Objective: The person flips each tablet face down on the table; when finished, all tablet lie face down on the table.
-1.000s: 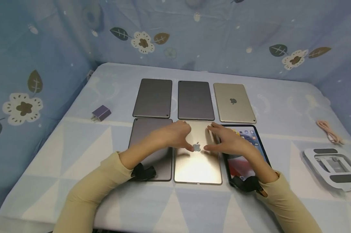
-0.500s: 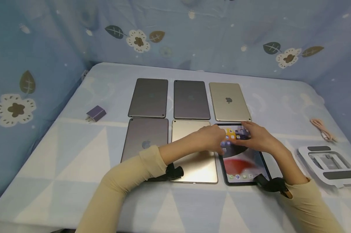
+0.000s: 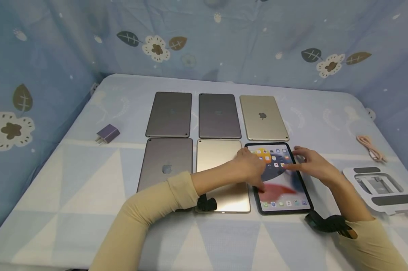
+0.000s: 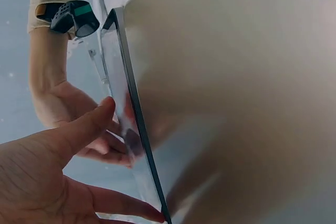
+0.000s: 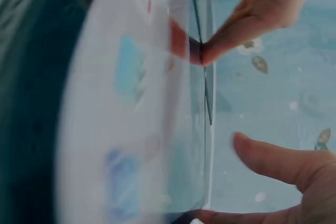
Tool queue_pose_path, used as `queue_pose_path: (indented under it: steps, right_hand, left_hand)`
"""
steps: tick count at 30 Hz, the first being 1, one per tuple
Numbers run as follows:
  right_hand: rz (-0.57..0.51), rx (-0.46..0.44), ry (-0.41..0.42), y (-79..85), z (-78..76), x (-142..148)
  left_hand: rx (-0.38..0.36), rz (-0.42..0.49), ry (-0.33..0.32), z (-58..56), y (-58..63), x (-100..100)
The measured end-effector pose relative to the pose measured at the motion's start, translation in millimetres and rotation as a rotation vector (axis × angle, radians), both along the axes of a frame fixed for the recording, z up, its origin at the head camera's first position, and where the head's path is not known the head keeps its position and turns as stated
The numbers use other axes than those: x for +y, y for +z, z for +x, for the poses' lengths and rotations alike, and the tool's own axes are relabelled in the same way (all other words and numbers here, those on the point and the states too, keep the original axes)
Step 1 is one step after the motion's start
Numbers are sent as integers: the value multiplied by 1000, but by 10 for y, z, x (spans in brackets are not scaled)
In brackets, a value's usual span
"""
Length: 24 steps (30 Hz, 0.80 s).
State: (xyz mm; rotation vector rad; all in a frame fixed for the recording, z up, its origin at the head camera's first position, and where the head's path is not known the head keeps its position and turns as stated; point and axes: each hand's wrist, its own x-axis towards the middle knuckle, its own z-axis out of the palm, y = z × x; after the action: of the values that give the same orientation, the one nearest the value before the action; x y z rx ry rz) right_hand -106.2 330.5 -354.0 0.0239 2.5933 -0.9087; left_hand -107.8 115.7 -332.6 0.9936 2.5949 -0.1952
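A tablet with a lit home screen (image 3: pixel 285 182) and a black border lies face up at the right end of the front row. My left hand (image 3: pixel 249 167) reaches across the gold tablet (image 3: pixel 220 195) to its left edge; in the left wrist view a finger touches the dark edge and the thumb extends over the screen. At the right edge is my right hand (image 3: pixel 310 165), its thumb over the glass and fingertips right at the side. Both hands have spread fingers; in the right wrist view the right hand (image 5: pixel 310 182) shows a gap between thumb and finger.
A dark grey tablet (image 3: pixel 170 154) lies at the front left. Behind are two dark tablets (image 3: pixel 170 113) (image 3: pixel 219 114) and a gold one (image 3: pixel 264 116). A purple charger plug (image 3: pixel 108 133) lies left. A white stand (image 3: pixel 381 188) and a coiled pink cable (image 3: pixel 371 148) lie right.
Both hands have moved right from the gold tablet to the lit one. Over the last half second, the right hand shifted from its top edge out to its right side.
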Motion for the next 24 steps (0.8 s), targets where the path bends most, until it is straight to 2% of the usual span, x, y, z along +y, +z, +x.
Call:
queue_pose_path:
  steps: [2, 5, 10, 13, 17, 24]
  right_hand:
    - [-146, -41, -31, 23, 30, 48]
    - [-297, -53, -12, 79, 75, 140]
    - [-431, -19, 63, 214, 120, 271]
    - [-447, 20, 66, 291, 138, 337]
    - [-388, 66, 62, 392, 174, 415]
    - [-383, 126, 103, 510, 223, 524]
  left_hand:
    - [-7, -3, 6, 10, -1, 5]
    - [-13, 2, 7, 16, 0, 12]
    - [-24, 32, 2, -5, -4, 53]
    - [-61, 77, 6, -31, -24, 111]
    - [-114, 141, 10, -71, -61, 206]
    - [-136, 193, -31, -120, -83, 348]
